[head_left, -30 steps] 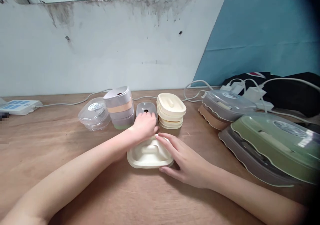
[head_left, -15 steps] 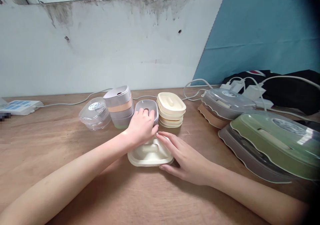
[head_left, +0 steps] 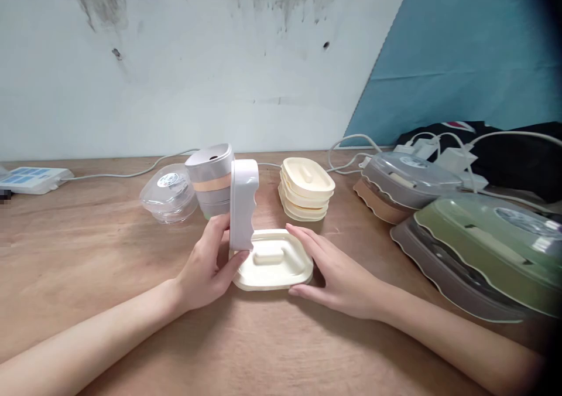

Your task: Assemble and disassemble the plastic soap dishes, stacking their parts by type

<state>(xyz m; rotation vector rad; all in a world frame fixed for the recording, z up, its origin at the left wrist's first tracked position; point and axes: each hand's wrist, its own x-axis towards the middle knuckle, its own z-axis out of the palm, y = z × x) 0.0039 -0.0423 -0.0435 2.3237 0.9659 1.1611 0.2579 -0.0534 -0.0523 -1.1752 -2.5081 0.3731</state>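
Note:
Pinched between the thumb and fingers of my left hand (head_left: 208,273) is a pale grey plastic container (head_left: 242,202). It stands on its side, wavy edge facing right, at the left end of a cream lid (head_left: 283,273). Whether the two touch is hard to tell. The lid lies on the table with an oblong raised bump in its middle. My right hand (head_left: 327,273) grips the lid's right end, thumb at the near edge and fingers at the far edge. Behind are a stack of cream lids (head_left: 307,179) and a stack of grey containers (head_left: 211,176), one peach-coloured.
A clear plastic container (head_left: 169,194) with a round label stands left of the stacks. Large lidded boxes, one grey (head_left: 410,173) and one green (head_left: 487,232), are stacked at the right. White cables and chargers (head_left: 456,159) lie behind them. A white power strip (head_left: 35,179) is far left.
My left hand has lifted the grey container from between the stacks and brought it nearer, turned on its side. My right hand stays on the cream lid. The view has shifted slightly.

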